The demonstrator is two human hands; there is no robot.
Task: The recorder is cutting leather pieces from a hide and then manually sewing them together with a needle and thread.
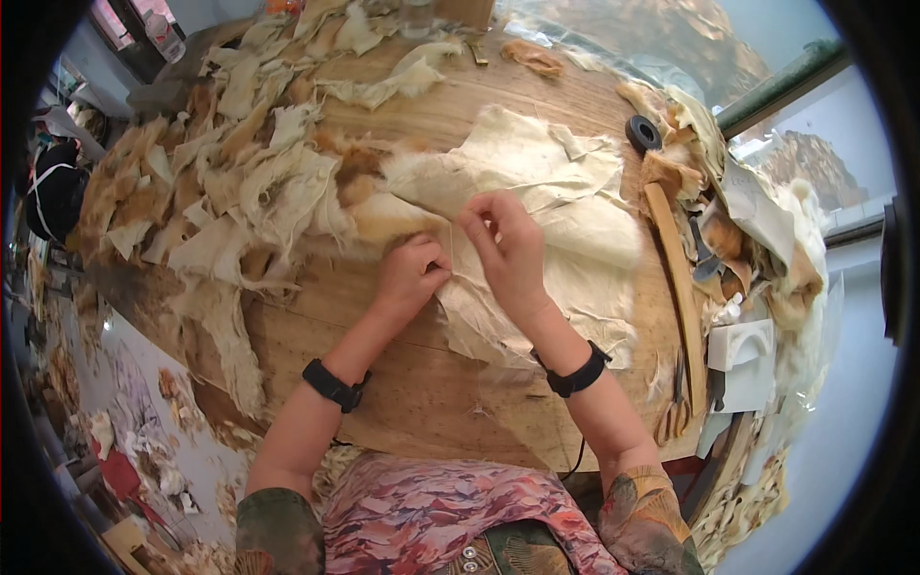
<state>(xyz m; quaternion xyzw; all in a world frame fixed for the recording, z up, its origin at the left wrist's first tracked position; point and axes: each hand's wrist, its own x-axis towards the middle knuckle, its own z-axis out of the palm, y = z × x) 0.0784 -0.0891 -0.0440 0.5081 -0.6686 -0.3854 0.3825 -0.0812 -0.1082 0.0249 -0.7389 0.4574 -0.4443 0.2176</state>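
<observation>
A large cream hide piece (565, 249), with tan fur along its left part, lies wrinkled on the wooden table (326, 374). My left hand (407, 273) is curled in a pinch on the edge of this hide at its middle left. Just to the right and slightly higher, my right hand (498, 244) is raised over the hide with thumb and index finger pressed together; whatever is between them is too small to make out. Both wrists wear black bands.
Heaped fur scraps (278, 192) cover the left and back. Along the right lie a black tape roll (643, 134), a wooden strip (676, 287), scissors (677, 412), a white block (740, 345) and more scraps. A clear bottle (417, 17) stands at the back.
</observation>
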